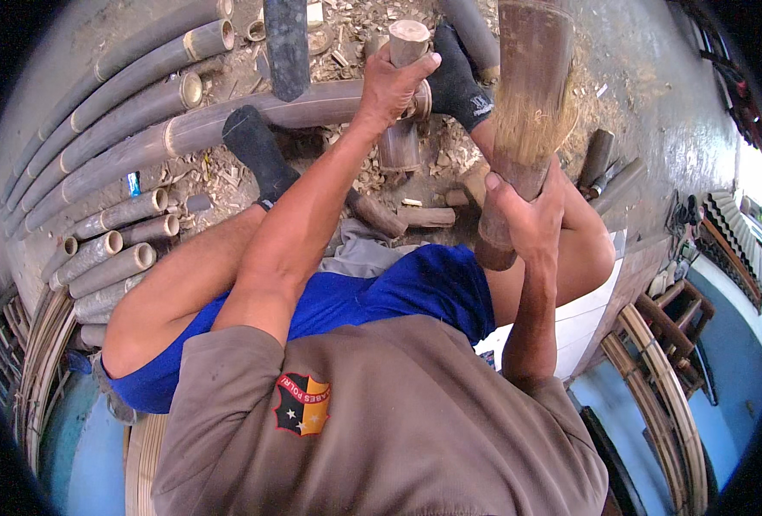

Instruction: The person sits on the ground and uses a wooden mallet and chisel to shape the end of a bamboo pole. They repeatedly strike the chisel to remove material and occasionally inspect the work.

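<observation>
My left hand (389,90) is closed round a short round wooden peg-like piece (409,36), its pale cut end facing up. The lower end of that piece is hidden by the hand, close to the end of a thick dark bamboo pole (200,126). In my right hand (531,211) is a heavy wooden mallet (531,95), gripped by its narrow lower part and raised over my right knee. Frayed, worn fibres show along the mallet's side. My left foot (260,150) in a black sock rests against the pole, and my right foot (458,82) is near its end.
Several bamboo poles (131,77) lie side by side at the far left, with shorter bamboo pieces (110,245) nearer me. Wood chips (458,159) litter the ground between my legs. A dark upright tube (286,52) stands beyond the pole. Bundled bamboo strips (656,404) are at the right.
</observation>
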The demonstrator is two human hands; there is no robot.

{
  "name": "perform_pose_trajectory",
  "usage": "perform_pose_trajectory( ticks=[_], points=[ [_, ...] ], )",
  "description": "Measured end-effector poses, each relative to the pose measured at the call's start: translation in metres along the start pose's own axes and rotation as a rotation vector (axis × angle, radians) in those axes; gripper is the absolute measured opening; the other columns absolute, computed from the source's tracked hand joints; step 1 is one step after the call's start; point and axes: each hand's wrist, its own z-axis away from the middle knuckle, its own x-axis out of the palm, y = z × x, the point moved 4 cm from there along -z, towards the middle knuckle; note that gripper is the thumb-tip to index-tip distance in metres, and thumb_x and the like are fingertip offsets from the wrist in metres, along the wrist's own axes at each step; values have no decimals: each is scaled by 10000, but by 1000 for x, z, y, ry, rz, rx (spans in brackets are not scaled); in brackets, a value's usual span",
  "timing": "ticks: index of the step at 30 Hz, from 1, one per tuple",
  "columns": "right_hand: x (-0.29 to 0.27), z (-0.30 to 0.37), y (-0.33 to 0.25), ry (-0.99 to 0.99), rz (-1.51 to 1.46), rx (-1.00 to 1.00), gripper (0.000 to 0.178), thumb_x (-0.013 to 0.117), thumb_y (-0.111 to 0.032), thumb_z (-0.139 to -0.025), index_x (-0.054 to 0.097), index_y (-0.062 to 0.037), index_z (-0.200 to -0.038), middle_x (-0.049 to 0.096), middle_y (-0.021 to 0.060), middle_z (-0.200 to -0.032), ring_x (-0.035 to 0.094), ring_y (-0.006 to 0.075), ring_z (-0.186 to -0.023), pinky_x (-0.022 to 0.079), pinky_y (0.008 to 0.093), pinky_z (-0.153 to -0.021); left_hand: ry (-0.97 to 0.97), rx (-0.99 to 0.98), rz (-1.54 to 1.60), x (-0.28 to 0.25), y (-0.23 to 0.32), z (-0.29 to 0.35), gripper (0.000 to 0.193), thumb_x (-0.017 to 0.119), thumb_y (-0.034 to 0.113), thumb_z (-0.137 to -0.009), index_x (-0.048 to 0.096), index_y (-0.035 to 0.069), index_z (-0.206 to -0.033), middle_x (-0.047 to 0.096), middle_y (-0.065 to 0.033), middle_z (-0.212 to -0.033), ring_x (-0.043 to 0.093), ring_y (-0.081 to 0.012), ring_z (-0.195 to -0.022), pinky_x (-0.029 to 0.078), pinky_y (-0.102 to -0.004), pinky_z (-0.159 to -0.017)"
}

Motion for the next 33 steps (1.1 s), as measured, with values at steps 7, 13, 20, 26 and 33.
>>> perform_pose_trajectory(
  ticks=[7,13,20,26,33],
  points=[
    [2,-4,5,-35,17,8,685,831,-249,-737,556,-2,-1314,699,191,-1160,673,295,-1082,501,410,-978,-7,-68,-37,-8,-9,2,345,844,293,-836,719,35,-1027,708,3,-890,621,-75,-771,512,-272,-704],
    [4,-9,-1,-35,-7,-12,687,830,-241,-735,554,16,-1309,693,202,-1175,671,304,-1094,500,410,-982,4,-68,-35,-9,-11,0,340,843,294,-836,725,31,-1016,716,-1,-888,630,-77,-773,516,-271,-702],
    [-13,-27,-32,2,-124,-88,684,844,-220,-750,538,20,-1312,690,146,-1143,666,243,-1040,508,384,-956,-21,-2,-45,-7,-9,-3,339,839,293,-836,726,30,-1017,713,1,-879,624,-76,-764,514,-274,-689],
    [9,-68,-55,-174,404,-142,668,804,-334,-761,535,-48,-1301,724,254,-1019,710,418,-978,547,468,-889,-67,-85,-128,-8,-9,-4,323,836,272,-837,722,21,-1006,707,8,-856,599,-73,-733,502,-293,-651],
    [-10,-68,-84,197,-21,-349,613,813,-245,-766,534,-60,-1279,739,196,-1047,735,366,-962,567,438,-837,-89,-83,-121,-5,-4,8,376,822,255,-852,701,-2,-1098,740,-50,-1000,669,-108,-878,548,-296,-794]
  ],
)
